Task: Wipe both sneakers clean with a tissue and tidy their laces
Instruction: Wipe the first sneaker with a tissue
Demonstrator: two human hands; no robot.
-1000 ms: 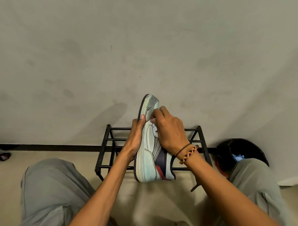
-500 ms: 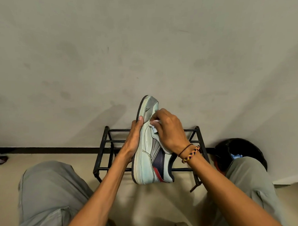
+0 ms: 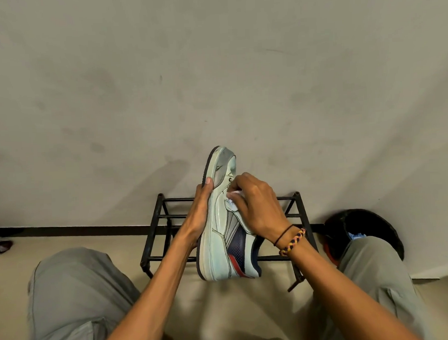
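Both hands as before, left hand (image 3: 200,212) gripping sneaker (image 3: 221,229) sole, right hand (image 3: 258,207) pinching tissue (image 3: 233,201), shifted slightly heelward

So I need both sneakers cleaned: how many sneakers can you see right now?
1. The sneaker is held upright between the left hand and the right hand, above the black rack. The second sneaker isn't visible.
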